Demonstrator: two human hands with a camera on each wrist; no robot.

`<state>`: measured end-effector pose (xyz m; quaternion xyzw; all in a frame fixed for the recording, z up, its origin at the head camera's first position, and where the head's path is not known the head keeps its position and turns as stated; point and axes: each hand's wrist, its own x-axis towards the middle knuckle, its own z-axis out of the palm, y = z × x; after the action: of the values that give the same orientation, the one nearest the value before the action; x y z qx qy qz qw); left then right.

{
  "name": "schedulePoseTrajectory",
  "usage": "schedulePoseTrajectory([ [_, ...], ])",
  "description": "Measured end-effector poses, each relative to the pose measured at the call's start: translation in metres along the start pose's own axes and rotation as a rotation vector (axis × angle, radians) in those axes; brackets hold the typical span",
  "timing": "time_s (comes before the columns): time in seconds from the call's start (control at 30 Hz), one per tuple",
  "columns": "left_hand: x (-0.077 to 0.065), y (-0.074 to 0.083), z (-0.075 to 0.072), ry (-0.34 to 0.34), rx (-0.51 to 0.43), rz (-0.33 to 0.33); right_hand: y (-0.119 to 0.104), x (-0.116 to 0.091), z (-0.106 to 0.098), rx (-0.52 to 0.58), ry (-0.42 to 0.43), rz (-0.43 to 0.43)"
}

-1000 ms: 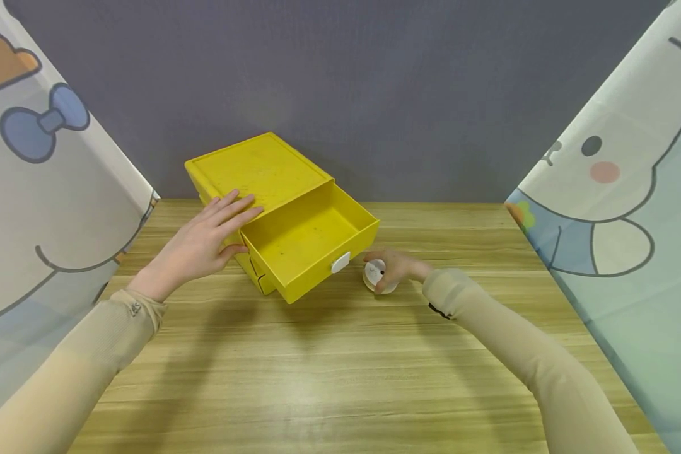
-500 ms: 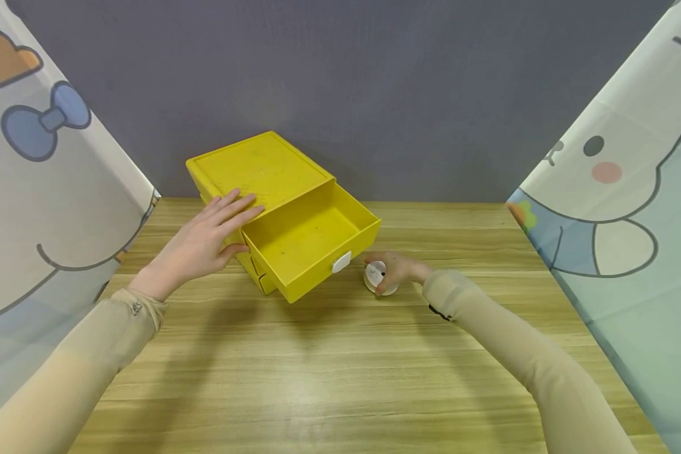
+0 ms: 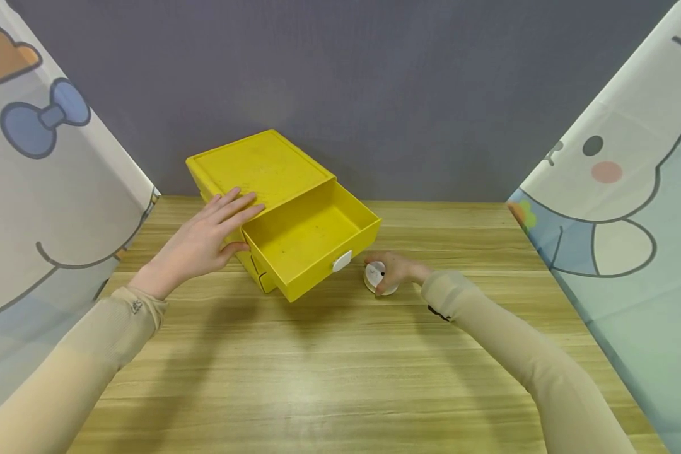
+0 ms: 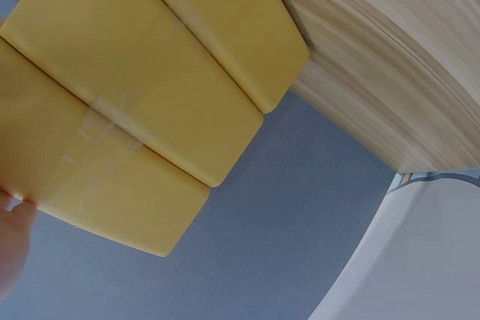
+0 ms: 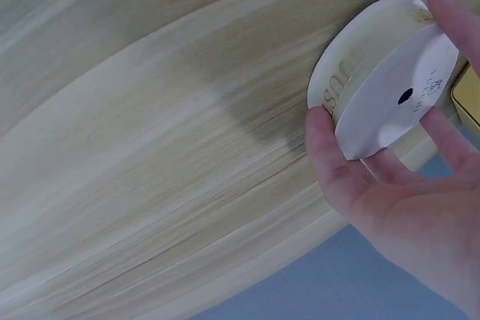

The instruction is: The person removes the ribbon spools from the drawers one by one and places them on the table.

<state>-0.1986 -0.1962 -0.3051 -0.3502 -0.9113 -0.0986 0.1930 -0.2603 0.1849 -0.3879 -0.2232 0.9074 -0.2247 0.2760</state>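
A yellow drawer cabinet [image 3: 261, 167] stands at an angle on the wooden table, its top drawer [image 3: 318, 236] pulled out with bare insides showing. My left hand [image 3: 201, 239] rests with straight fingers on the cabinet's near top edge, thumb lower by the drawer's side. The left wrist view shows the cabinet's taped side [image 4: 142, 95] and part of that hand [image 4: 11, 241]. To the right of the drawer, my right hand [image 3: 396, 270] grips a white ribbon spool [image 3: 373, 275] by its rim. In the right wrist view, pale lettered ribbon is wound between the spool's discs [image 5: 397, 95].
The drawer front carries a white handle [image 3: 342, 261], close to the right hand. Behind the table [image 3: 340, 378] rises a grey partition [image 3: 374, 101]. Printed cartoon curtains hang on the left [image 3: 62, 202] and right [image 3: 613, 208].
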Motion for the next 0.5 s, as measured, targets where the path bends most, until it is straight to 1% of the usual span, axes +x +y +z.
schedulePoseTrajectory([
  [0.3,-0.0001,0.0002,-0.0004,-0.001,0.004,-0.002,0.0012,0.0012,0.0025,-0.034,0.016,-0.012],
  [0.43,-0.0003,-0.0002,0.0001,0.004,0.006,0.001,-0.0002,0.0016,0.0038,-0.063,0.022,-0.008],
  [0.5,-0.0004,-0.0004,0.0005,0.006,0.006,0.003,-0.0005,0.0018,0.0049,-0.082,0.027,0.008],
])
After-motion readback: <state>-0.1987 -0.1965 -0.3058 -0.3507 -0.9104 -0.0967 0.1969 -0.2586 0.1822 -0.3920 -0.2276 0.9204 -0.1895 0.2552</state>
